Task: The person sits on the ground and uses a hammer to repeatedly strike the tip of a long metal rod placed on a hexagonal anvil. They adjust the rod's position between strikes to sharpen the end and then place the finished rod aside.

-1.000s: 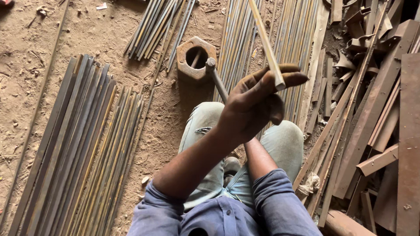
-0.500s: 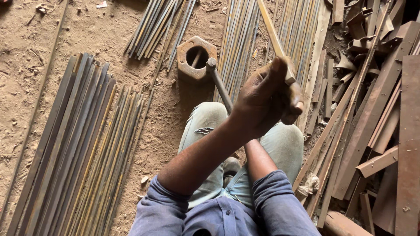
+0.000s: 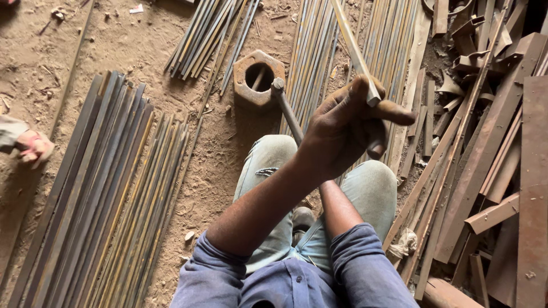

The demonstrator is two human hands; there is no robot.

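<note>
hands gripping metal strip, rods close beyond

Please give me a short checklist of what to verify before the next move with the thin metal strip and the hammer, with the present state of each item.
1. Left hand grips the thin metal strip near its end: ok.
2. Right hand holds the hammer handle: cannot tell, the hand is hidden under the left.
3. Hammer head sits beside the large hex nut: ok.
4. Nut hole free of debris: cannot tell.
5. Another person's hand at the left edge lies apart from the hammer: ok.
</note>
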